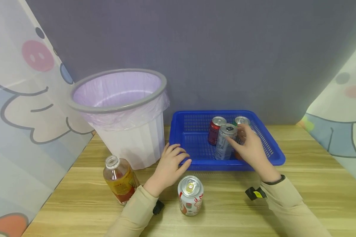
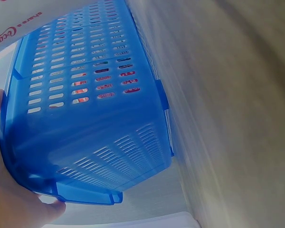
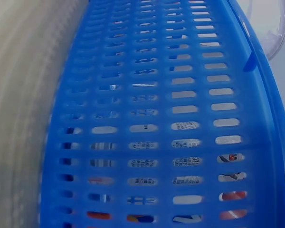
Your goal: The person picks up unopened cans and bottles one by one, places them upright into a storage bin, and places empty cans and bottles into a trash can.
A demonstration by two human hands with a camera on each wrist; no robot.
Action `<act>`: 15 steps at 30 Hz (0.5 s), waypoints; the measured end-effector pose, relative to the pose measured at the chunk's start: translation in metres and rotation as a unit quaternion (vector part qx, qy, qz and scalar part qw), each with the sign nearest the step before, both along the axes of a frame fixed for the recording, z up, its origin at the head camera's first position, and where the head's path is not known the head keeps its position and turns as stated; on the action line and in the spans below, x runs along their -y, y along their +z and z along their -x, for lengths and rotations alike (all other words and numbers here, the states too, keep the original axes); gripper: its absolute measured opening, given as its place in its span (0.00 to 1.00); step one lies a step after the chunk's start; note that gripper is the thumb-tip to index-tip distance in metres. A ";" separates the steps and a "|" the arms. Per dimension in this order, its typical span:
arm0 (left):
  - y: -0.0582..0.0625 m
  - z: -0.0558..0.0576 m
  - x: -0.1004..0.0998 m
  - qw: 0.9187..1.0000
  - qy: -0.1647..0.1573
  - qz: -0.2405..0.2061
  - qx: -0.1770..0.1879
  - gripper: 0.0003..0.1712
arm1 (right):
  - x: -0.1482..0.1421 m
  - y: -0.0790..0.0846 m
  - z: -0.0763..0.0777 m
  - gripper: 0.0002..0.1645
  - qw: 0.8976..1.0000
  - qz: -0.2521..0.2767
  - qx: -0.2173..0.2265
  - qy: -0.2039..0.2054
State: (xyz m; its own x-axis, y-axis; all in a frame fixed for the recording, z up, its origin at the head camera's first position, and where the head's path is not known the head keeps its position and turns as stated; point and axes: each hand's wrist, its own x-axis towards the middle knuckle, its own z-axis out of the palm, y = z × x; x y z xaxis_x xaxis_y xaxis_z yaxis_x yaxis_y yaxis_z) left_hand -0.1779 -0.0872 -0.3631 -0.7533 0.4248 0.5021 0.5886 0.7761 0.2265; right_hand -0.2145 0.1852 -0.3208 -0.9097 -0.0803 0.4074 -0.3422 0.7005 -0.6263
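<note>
My right hand (image 1: 249,146) reaches into the blue basket (image 1: 178,161), its thumb across the front of a tall silver can (image 1: 223,144) and its fingers at the can's right side. Beside that can stand a red can (image 1: 215,131) and a can with a green side (image 1: 241,120); another can is partly hidden under the hand. My left hand (image 1: 169,164) rests at the basket's front left corner, fingers spread over the rim. In the left wrist view, this hand (image 2: 12,194) shows behind the basket's edge. Through the slots of the right wrist view, the basket (image 3: 247,118) shows printed cans.
A white bin (image 1: 130,141) with a purple liner stands left of the basket. In front of it is a plastic bottle (image 1: 121,181) with a yellow label and no cap. A white Coca-Cola can (image 1: 191,197) stands near the front, between the forearms. A grey partition (image 1: 210,59) rises behind.
</note>
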 end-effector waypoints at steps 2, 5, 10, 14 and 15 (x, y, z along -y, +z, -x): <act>0.000 0.000 0.000 1.000 -0.001 -0.001 0.001 0.17 | -0.001 -0.003 -0.002 0.32 1.000 -0.002 -0.013 0.000; -0.001 0.001 0.000 1.000 -0.001 -0.001 0.002 0.17 | -0.003 -0.005 -0.006 0.29 1.000 -0.002 -0.030 0.000; -0.001 0.001 0.000 1.000 -0.003 -0.002 0.002 0.18 | -0.007 -0.010 -0.012 0.20 0.998 -0.020 -0.060 -0.002; -0.001 0.001 0.000 1.000 -0.004 -0.002 0.001 0.18 | -0.010 -0.013 -0.016 0.11 0.996 -0.055 -0.073 0.000; -0.001 0.001 0.000 1.000 -0.003 -0.002 0.000 0.18 | -0.011 -0.014 -0.017 0.09 0.995 -0.063 -0.075 0.001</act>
State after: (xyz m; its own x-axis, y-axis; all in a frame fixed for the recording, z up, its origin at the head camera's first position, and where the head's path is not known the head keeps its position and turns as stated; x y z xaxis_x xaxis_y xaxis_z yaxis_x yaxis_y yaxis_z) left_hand -0.1792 -0.0876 -0.3642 -0.7506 0.4284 0.5030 0.5938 0.7713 0.2292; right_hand -0.1972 0.1960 -0.3349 -0.8388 -0.1405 0.5260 -0.4268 0.7695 -0.4751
